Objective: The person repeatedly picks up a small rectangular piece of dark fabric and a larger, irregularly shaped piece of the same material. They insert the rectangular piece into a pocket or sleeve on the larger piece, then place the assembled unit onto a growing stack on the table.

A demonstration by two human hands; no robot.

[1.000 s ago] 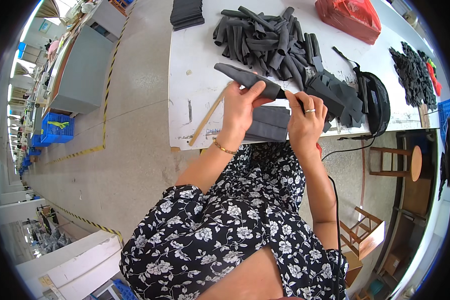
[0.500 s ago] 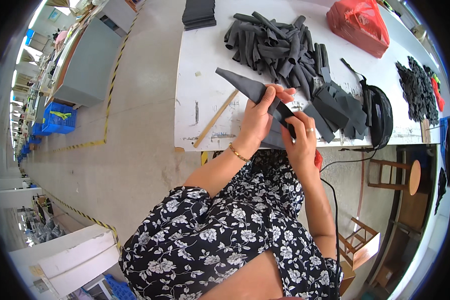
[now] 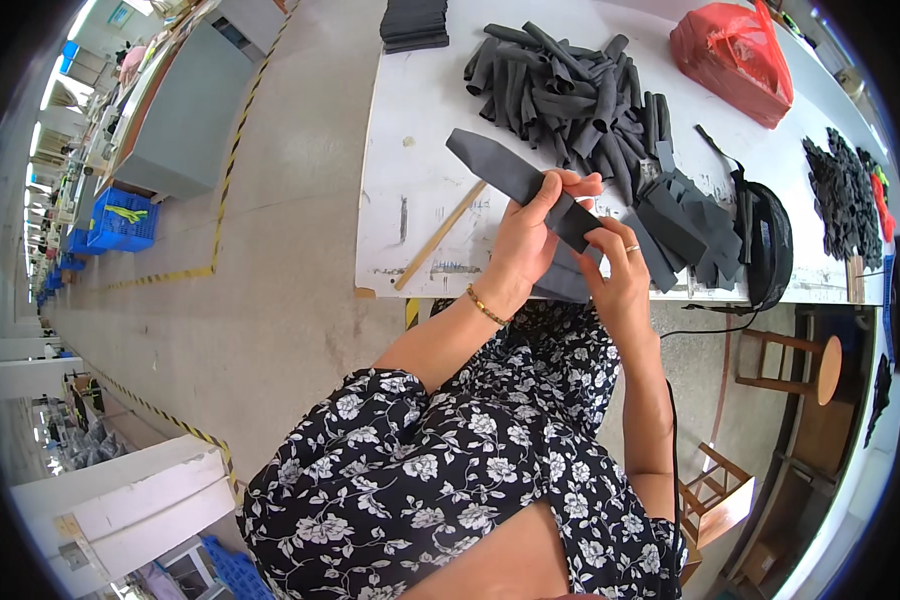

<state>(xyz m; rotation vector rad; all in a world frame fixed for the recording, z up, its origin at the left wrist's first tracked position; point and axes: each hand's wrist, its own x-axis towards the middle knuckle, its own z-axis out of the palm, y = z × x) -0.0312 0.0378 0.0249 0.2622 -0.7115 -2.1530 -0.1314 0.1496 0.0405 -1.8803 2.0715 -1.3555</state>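
Note:
A long dark grey fabric strip (image 3: 500, 168) slants between my hands above the table's front edge, its far end pointing up and left. My left hand (image 3: 532, 232) grips its middle, thumb on top. At the strip's near end, my right hand (image 3: 620, 275) pinches the edge between thumb and fingers. Beneath my hands lies more dark grey fabric (image 3: 567, 280), partly hidden. Just right of my right hand are flat dark fabric pieces (image 3: 685, 225), fanned out on the table. Beyond my hands is a heap of rolled, tube-like dark pieces (image 3: 560, 95).
The white table (image 3: 400, 120) carries a wooden stick (image 3: 438, 238), a dark stack (image 3: 414, 25), a red plastic bag (image 3: 735, 60), a black mesh bag (image 3: 767, 240) and a dark pile (image 3: 842, 190). Wooden stools (image 3: 790, 367) stand at the right. A blue crate (image 3: 122, 220) is far left.
The strip has turned flatter and its broad face now shows along its length. My right hand has shifted slightly along its near end. The whole view has moved a little.

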